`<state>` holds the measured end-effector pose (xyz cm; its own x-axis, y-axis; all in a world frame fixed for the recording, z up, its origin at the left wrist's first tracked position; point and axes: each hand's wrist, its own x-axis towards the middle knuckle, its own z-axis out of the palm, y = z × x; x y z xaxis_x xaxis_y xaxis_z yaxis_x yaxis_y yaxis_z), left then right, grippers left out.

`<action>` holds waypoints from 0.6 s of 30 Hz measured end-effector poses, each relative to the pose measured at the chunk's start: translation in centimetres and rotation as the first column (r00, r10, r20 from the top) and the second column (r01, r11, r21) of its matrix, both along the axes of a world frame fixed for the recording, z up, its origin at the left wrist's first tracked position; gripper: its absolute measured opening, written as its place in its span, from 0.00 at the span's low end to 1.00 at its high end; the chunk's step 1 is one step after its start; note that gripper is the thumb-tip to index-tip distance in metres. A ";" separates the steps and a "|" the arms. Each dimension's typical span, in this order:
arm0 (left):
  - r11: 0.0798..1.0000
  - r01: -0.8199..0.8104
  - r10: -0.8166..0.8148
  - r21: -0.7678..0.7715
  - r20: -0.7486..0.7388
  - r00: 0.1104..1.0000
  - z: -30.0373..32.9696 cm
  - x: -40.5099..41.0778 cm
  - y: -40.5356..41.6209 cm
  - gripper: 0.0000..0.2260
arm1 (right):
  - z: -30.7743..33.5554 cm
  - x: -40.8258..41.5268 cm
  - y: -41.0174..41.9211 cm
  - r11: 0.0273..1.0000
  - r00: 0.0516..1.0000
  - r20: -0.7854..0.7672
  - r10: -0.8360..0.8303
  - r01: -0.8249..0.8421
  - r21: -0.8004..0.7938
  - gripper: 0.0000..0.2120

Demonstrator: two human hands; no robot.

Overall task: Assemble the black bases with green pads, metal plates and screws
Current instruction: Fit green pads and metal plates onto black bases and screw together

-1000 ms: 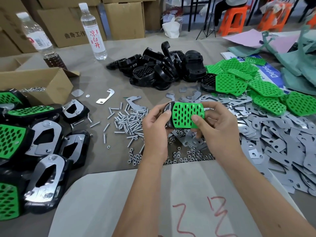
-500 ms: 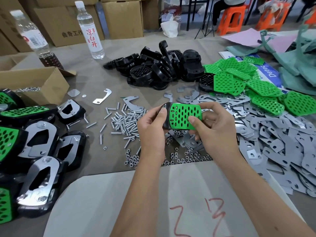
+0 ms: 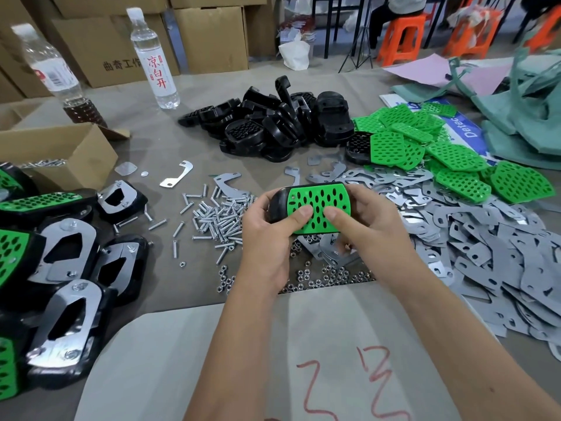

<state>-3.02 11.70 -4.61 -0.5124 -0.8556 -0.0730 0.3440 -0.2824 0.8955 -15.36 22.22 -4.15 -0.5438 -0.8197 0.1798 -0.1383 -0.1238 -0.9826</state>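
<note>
Above the table's middle I hold a black base (image 3: 277,205) with a green perforated pad (image 3: 318,205) on its top face. My left hand (image 3: 267,238) grips the base's left end, thumb on the pad. My right hand (image 3: 368,226) grips the right end, its thumb pressing the pad too. A pile of loose black bases (image 3: 273,126) lies at the back centre. Green pads (image 3: 431,147) are heaped at the back right. Grey metal plates (image 3: 485,247) cover the right side. Screws (image 3: 218,217) and nuts (image 3: 318,278) lie under and left of my hands.
Assembled bases with metal plates (image 3: 63,275) crowd the left edge. An open cardboard box (image 3: 60,150) and two water bottles (image 3: 153,56) stand at the back left. A grey sheet with red marks (image 3: 273,360) covers the near table. Green bags (image 3: 522,95) lie far right.
The held base has turned so the green pad faces more squarely up, and both thumbs have slid onto the pad's lower edge.
</note>
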 end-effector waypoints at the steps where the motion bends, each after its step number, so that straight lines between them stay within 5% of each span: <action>1: 0.999 0.045 -0.044 0.011 -0.024 0.999 0.1 0.1 0.0 0.19 | 0.1 -0.1 0.1 0.999 0.999 0.043 0.030 -0.030 -0.015 0.10; 8: 0.982 0.079 -0.054 -0.172 0.146 0.988 -0.1 -0.1 0.2 0.08 | -0.1 -0.4 0.5 1.000 0.993 0.115 0.020 -0.021 0.006 0.09; 18: 0.987 0.158 -0.159 -0.020 -0.027 0.987 0.5 0.5 -0.1 0.16 | 0.5 -0.4 0.6 0.985 0.920 0.354 0.169 -0.150 -0.081 0.14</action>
